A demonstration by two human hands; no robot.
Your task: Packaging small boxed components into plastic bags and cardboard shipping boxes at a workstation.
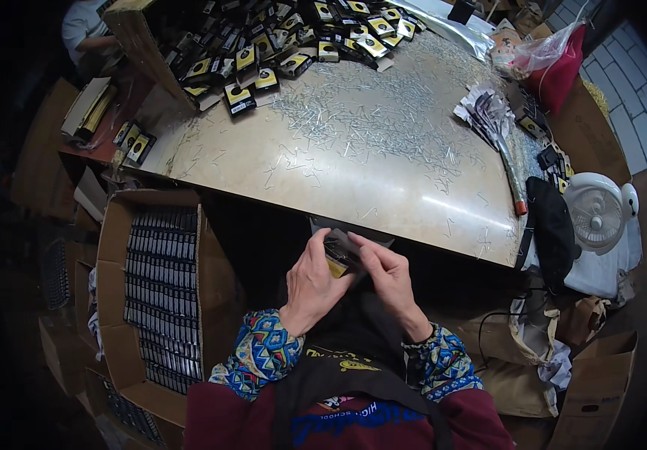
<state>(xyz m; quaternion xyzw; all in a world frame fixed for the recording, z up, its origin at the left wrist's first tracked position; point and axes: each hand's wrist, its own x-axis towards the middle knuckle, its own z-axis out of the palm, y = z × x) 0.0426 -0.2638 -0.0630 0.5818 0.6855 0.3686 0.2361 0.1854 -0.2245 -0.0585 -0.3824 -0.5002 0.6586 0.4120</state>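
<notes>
Small box (336, 269) near table (395, 196) edge, pinched in left hand (310, 289); right hand (391, 277) fingertips seem pinching its top, box apparently unfinished. Left carton (112, 277) largely packed; far boxes (241, 99), loose pins (323, 124) remain.

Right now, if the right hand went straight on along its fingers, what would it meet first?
Probably the small yellow-black carton in the left hand; whether the right hand touches it is unclear.
</notes>
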